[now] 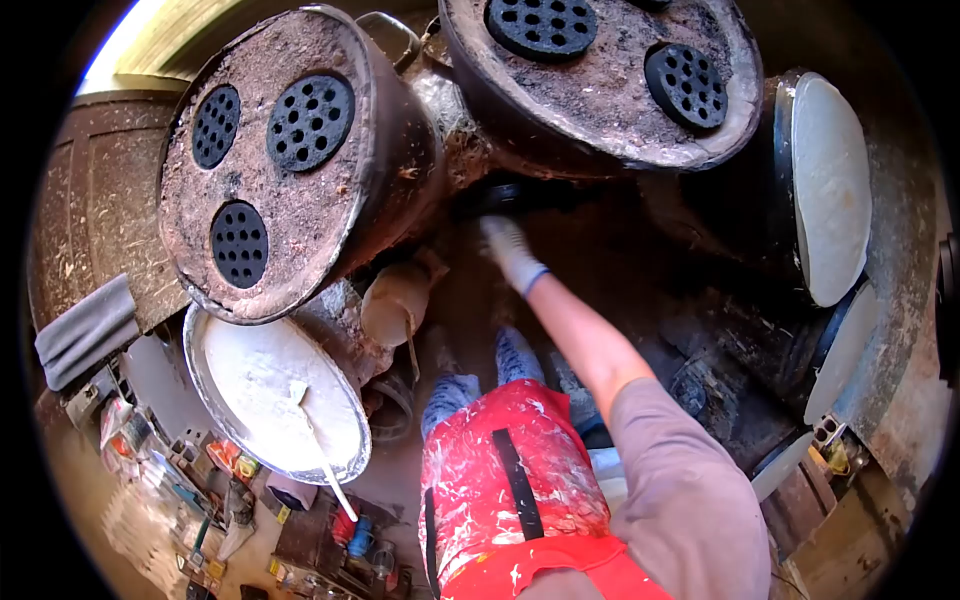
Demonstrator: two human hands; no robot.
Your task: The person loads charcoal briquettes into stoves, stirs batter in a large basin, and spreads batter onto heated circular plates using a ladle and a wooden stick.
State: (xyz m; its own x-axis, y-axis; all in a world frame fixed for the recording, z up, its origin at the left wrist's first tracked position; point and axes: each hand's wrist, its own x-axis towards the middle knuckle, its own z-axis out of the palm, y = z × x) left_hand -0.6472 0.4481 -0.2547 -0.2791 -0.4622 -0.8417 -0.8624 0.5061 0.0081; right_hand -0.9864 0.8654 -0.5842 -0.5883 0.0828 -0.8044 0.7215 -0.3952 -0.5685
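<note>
My right hand (505, 242), in a whitish glove with a blue cuff, reaches down into the shadow below and between two large drum stoves. Its fingertips are dark and blurred, right by a black rounded thing (500, 197) that may be a coal briquette; whether they grip it cannot be made out. My left hand is out of view. Black briquettes with holes sit sunk in the ash-covered tops of the left stove (190, 245) and the right stove (600, 110), such as the briquette (311, 122) on the left one.
A wide pan of white batter (265, 385) with a light-handled tool (318, 440) stands at left. An earthen pot (395, 305) is near my legs. White-topped round vessels (830, 190) line the right. A folded grey cloth (88, 330) lies far left, above assorted clutter.
</note>
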